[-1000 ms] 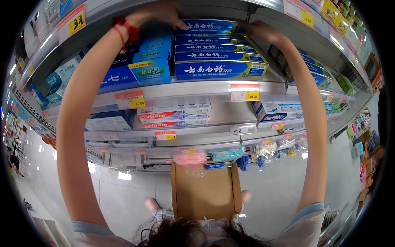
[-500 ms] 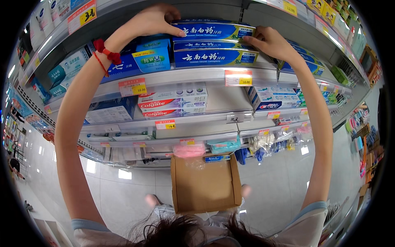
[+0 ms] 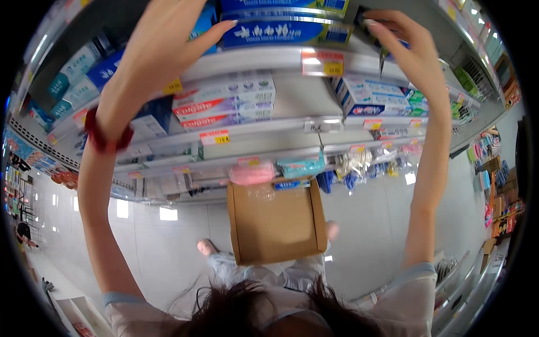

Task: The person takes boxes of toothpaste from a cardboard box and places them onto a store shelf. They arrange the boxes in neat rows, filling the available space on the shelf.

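Blue toothpaste boxes lie stacked on the upper shelf. The lower toothpaste box [image 3: 281,33] faces me, and another toothpaste box [image 3: 269,5] above it is cut off by the top edge. My left hand [image 3: 163,48] is at the stack's left end, thumb stretched out with its tip at the lower box's corner; its other fingers run out of the picture. Past the stack's right end, my right hand [image 3: 407,48] hovers with fingers bent and apart, nothing seen in them. Dark packages behind it are partly hidden.
White-and-red toothpaste boxes [image 3: 224,104] and blue-and-white boxes [image 3: 373,98] fill parts of the shelf below. Pink packs [image 3: 251,173] and teal packs [image 3: 300,167] sit lower. An open cardboard box [image 3: 275,230] stands by my feet, a small blue box [image 3: 292,185] at its far edge.
Both hands have come off the upper toothpaste box and spread apart, left hand to the left, right hand to the right. The view has shifted, so the shelves sit higher in it.
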A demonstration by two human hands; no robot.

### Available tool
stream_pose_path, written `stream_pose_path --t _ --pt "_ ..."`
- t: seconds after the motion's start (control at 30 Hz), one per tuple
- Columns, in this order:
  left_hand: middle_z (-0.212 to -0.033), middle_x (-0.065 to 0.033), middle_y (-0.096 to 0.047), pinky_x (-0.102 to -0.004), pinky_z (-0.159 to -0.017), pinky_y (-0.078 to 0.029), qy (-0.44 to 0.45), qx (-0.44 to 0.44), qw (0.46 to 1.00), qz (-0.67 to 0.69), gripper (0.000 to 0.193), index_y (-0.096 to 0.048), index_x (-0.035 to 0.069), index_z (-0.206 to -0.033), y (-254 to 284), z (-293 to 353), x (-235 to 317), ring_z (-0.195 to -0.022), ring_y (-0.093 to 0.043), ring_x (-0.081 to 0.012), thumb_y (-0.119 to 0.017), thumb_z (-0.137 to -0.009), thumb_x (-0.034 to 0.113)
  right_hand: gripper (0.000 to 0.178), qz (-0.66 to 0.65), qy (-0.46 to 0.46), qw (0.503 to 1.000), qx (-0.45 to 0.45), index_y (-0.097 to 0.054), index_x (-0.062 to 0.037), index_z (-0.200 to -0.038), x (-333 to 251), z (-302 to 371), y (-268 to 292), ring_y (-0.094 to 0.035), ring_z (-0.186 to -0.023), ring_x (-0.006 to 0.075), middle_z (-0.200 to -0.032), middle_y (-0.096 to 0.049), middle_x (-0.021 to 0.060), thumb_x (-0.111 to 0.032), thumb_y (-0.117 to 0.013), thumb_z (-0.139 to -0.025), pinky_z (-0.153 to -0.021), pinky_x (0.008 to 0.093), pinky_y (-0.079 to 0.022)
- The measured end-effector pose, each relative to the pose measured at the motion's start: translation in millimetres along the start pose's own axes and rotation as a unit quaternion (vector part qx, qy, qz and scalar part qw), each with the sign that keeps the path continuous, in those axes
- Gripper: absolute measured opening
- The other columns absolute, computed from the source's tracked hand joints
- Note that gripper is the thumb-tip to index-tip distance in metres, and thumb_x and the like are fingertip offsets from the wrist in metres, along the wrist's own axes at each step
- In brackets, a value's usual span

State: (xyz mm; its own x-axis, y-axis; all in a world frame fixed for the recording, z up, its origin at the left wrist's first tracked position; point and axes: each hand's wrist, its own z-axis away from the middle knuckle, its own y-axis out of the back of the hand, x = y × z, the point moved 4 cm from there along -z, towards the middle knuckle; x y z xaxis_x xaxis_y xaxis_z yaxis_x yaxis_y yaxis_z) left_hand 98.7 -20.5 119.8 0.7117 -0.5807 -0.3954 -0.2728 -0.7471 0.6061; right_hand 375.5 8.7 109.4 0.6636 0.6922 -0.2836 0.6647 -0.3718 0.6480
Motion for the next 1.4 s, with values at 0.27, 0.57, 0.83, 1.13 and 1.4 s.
stream_pose_path --t 0.27,0.57,0.83,1.13,1.4 --pt "-0.084 -0.0067 -0.061 -0.0306 -0.063 -0.047 0.043 -0.082 0.920 0.381 0.030 -0.061 0.008 -0.089 -39.8 190.9 154.0 -0.075 -0.059 -0.0200 -0.064 -0.060 0.004 0.039 -0.342 -0.235 0.772 -0.481 -0.052 -0.0003 -0.111 20.9 220.1 -91.2 -0.055 -0.096 0.0181 -0.108 -0.056 0.0112 -0.026 -0.058 -0.082 -0.078 0.0301 -0.044" --pt "-0.123 -0.0169 -0.044 -0.0387 -0.094 -0.036 0.372 -0.407 0.686 0.474 0.057 -0.037 -0.004 -0.123 -332.5 384.1 387.8 -0.110 -0.044 -0.0333 -0.058 -0.073 0.014 0.031 -0.217 -0.324 0.722 -0.572 -0.056 -0.0003 -0.090 52.5 524.8 -268.7 -0.057 -0.075 0.0289 -0.078 -0.058 0.0172 -0.030 -0.051 -0.082 -0.065 0.0366 -0.044" --pt "-0.122 -0.0091 -0.042 -0.0434 -0.096 -0.031 0.304 -0.446 0.828 0.151 0.054 -0.039 0.003 -0.123 -464.2 398.8 413.4 -0.114 -0.038 -0.0248 -0.058 -0.073 0.010 0.040 -0.267 -0.386 0.698 -0.542 -0.058 0.0022 -0.087 36.7 614.1 -263.0 -0.058 -0.085 0.0356 -0.089 -0.060 0.0214 -0.037 -0.054 -0.078 -0.072 0.0407 -0.045" --pt "-0.099 -0.0144 -0.055 -0.0428 -0.076 -0.044 0.470 -0.436 0.709 0.295 0.035 -0.048 0.007 -0.102 -402.4 430.1 426.3 -0.092 -0.054 -0.0326 -0.061 -0.072 0.020 0.045 -0.135 -0.360 0.707 -0.594 -0.054 0.0026 -0.100 107.0 598.3 -276.6 -0.055 -0.090 0.0393 -0.099 -0.057 0.0243 -0.035 -0.058 -0.076 -0.076 0.0428 -0.045" --pt "-0.090 -0.0145 -0.063 -0.0369 -0.071 -0.048 0.468 -0.277 0.662 0.517 0.043 -0.060 0.010 -0.101 -241.9 388.6 370.3 -0.081 -0.060 -0.0322 -0.070 -0.065 0.031 0.068 -0.227 -0.514 0.687 -0.460 -0.047 0.0054 -0.114 51.6 474.0 -280.4 -0.055 -0.101 0.0291 -0.109 -0.053 0.0224 -0.052 -0.057 -0.078 -0.080 0.0360 -0.045"
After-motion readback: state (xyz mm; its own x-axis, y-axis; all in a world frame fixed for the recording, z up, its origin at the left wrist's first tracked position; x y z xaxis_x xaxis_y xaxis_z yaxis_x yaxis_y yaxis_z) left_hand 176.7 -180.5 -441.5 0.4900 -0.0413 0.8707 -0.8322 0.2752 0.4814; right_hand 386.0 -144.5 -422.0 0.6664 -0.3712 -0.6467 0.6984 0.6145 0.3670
